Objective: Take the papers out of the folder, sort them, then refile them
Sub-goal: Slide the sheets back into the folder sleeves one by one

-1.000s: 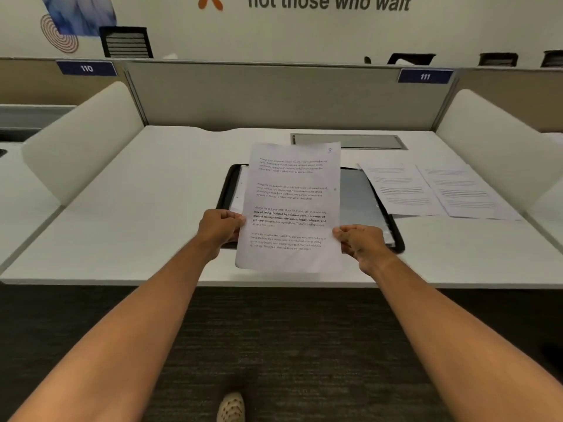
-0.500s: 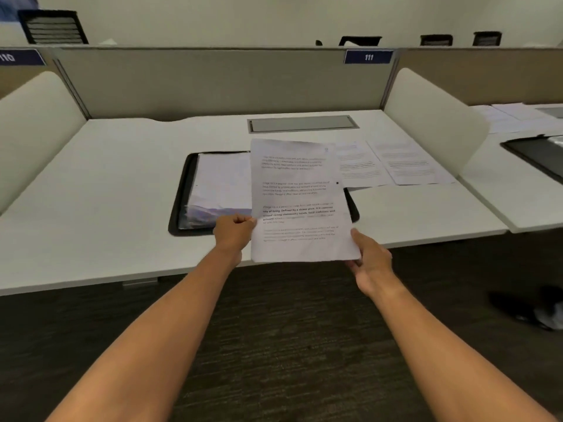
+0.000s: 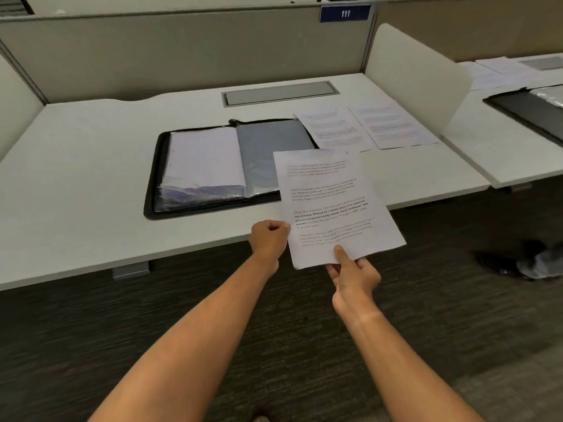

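Both hands held one printed sheet (image 3: 335,205) above the white desk's (image 3: 76,166) front edge: left hand (image 3: 269,239) gripping its side, right hand (image 3: 353,274) pinching its bottom. The open black folder (image 3: 231,166) lay on the desk, two sheets (image 3: 365,126) beside it; grey partition (image 3: 182,53) behind, dark carpet (image 3: 91,324) below.

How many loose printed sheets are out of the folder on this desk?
3: one sheet held in both hands, two sheets lying right of the folder. More may be hidden.
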A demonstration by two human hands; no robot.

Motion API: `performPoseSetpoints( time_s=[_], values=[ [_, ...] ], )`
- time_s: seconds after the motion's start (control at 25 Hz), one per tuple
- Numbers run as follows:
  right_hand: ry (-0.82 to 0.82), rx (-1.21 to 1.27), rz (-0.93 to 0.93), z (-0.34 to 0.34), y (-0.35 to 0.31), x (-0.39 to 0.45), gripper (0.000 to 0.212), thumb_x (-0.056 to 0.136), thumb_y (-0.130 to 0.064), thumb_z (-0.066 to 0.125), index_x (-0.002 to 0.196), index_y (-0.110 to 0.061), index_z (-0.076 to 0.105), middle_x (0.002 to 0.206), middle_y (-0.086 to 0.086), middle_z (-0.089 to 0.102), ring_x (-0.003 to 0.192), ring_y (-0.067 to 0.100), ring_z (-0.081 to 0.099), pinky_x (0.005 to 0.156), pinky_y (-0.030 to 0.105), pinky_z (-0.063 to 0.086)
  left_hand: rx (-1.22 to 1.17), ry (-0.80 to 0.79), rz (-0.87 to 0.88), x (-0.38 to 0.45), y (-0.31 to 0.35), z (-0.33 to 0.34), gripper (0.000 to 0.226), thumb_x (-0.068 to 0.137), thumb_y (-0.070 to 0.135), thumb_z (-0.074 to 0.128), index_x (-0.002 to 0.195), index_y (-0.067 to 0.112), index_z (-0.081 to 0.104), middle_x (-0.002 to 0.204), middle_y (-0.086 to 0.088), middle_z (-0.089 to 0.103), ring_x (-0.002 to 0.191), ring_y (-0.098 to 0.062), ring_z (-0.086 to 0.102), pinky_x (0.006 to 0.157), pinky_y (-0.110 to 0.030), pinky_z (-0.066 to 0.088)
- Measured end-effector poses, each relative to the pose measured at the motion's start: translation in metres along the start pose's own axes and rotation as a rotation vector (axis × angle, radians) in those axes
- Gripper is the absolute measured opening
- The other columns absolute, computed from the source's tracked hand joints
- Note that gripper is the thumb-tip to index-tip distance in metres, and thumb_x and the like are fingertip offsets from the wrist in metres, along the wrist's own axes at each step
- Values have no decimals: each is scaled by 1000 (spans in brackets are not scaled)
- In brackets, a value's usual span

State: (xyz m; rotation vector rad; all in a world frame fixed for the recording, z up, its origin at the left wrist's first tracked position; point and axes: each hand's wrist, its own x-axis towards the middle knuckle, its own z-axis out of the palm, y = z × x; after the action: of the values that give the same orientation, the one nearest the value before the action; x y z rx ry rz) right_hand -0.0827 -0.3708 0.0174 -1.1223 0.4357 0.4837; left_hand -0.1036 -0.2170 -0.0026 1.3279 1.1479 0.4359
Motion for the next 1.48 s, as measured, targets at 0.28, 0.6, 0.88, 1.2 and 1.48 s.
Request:
performPoseSetpoints(
  time_s=[0.28, 0.6, 0.88, 1.2, 1.48],
  values=[
    [-9, -62, -90, -49, -9, 18, 21, 90, -5, 69, 104, -19, 68, 104, -1, 72, 96, 15, 70, 79, 33, 58, 561, 87, 376, 24, 19, 4, 20, 90, 14, 65, 110, 12, 66, 103, -4, 67, 94, -16, 62, 92, -30, 51],
    [35, -123, -153, -75, 6, 47, 23, 86, -5, 73, 104, -19, 71, 95, -6, 77, 94, 13, 73, 80, 32, 58, 949, 34, 689, 104, 43, 23, 33, 91, 12, 65, 123, 6, 61, 125, -16, 55, 116, -31, 53, 98, -39, 43],
    [56, -134, -208, -65, 13, 58, 24, 85, -2, 74, 101, -20, 72, 94, -6, 77, 97, 14, 72, 84, 32, 58, 1115, -87, 769, 145, 52, 25, 20, 91, 8, 63, 110, 10, 70, 109, -13, 60, 102, -31, 57, 90, -43, 50],
    [53, -125, -233, -59, 15, 59, 25, 84, 1, 73, 99, -20, 71, 91, -11, 77, 91, 7, 73, 73, 20, 58, 1363, -144, 902, 153, 65, 23, 14, 88, 1, 56, 93, 3, 69, 87, -14, 64, 75, -28, 56, 70, -39, 51],
    [59, -131, -287, -64, 8, 43, 30, 83, 3, 73, 94, -25, 70, 89, -10, 76, 88, 4, 72, 68, 15, 56, 1033, -7, 721, 150, 70, 23, 13, 93, 12, 61, 96, 2, 70, 100, -16, 69, 93, -34, 64, 82, -41, 52]
  ],
)
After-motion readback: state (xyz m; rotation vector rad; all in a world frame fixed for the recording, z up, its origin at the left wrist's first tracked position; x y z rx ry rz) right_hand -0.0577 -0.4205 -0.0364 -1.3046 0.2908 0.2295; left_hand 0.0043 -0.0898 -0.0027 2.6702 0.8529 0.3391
